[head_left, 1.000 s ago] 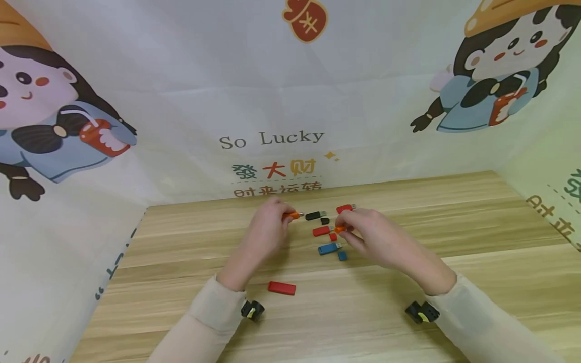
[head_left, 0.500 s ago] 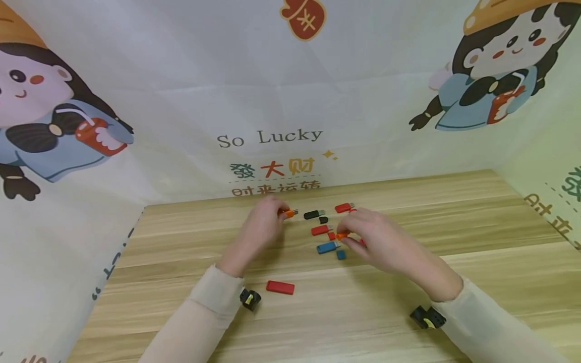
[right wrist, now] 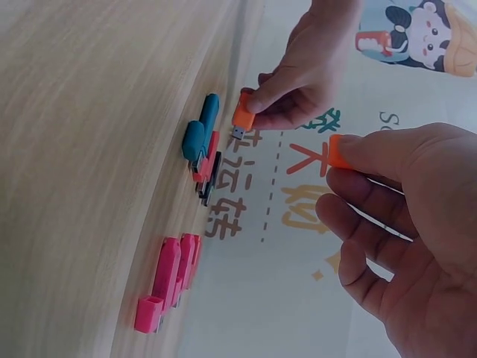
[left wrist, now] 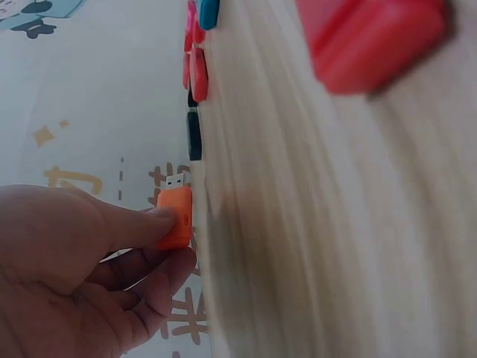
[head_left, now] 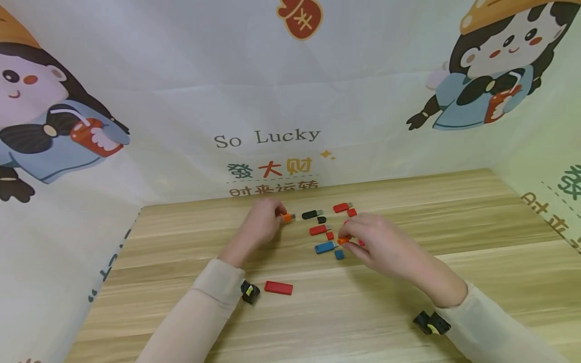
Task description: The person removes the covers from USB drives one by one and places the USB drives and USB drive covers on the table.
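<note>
My left hand (head_left: 263,222) pinches an orange USB stick (left wrist: 177,200) between thumb and fingers, its bare metal plug pointing right in the head view. In my right hand (head_left: 381,242), thumb and forefinger pinch a small orange cap (right wrist: 339,152); the other fingers are loosely curled. The cap and the stick are apart. Between the hands lie a black USB stick (head_left: 310,215) with its black cap (head_left: 322,220), a red stick (head_left: 318,230) with a red cap (head_left: 330,236), and a blue stick (head_left: 325,247) with a blue cap (head_left: 339,255).
Farther back is another red stick (head_left: 340,207) beside its cap (head_left: 352,213). Pink pieces (right wrist: 168,268) lie partly hidden behind my right hand in the head view. A red stick-shaped piece (head_left: 279,288) lies nearer me. A printed cloth (head_left: 181,126) stands behind the wooden table (head_left: 354,322).
The right hand has moved a little toward me and to the right with the orange cap, uncovering the red cap at the back. My left hand has barely shifted, keeping the orange USB stick.
</note>
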Available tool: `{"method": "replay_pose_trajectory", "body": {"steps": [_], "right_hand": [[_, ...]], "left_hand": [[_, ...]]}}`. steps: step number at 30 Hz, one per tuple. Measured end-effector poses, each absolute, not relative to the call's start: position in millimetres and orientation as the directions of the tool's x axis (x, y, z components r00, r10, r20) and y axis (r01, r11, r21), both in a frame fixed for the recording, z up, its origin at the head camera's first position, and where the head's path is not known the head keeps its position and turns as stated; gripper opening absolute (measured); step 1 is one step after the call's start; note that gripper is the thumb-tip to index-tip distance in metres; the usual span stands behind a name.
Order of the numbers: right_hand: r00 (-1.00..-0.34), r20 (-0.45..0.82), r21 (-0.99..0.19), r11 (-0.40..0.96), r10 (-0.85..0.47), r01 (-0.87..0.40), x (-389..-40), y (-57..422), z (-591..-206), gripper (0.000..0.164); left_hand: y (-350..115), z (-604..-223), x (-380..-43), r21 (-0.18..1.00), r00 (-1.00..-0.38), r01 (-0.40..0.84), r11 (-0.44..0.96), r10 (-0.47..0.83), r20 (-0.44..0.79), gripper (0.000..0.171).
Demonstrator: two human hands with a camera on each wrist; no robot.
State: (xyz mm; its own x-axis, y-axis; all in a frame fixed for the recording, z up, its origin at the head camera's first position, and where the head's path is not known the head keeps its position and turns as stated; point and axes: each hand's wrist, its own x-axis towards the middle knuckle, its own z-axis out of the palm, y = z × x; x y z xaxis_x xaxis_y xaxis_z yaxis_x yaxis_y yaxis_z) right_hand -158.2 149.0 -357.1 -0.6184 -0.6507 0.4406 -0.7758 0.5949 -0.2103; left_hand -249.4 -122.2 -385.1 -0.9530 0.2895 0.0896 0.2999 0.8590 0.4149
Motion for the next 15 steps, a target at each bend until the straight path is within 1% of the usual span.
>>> {"method": "replay_pose_trajectory", "body": {"steps": [4,15], "right_hand": [[-0.620,0.438,-0.204,0.599,-0.651,-0.774,-156.7,150.0,-357.3,0.014],[-0.619,0.441,-0.209,0.597,-0.650,-0.775,-152.7,150.3,-359.3,0.012]], "left_hand": [[-122.7,-387.1,-252.3,0.414,-0.957,0.285,0.865,0.282,0.071,0.008],[-120.6,-391.7,-257.8,0.413,-0.959,0.270,0.870,0.280,0.038,0.006]]}}
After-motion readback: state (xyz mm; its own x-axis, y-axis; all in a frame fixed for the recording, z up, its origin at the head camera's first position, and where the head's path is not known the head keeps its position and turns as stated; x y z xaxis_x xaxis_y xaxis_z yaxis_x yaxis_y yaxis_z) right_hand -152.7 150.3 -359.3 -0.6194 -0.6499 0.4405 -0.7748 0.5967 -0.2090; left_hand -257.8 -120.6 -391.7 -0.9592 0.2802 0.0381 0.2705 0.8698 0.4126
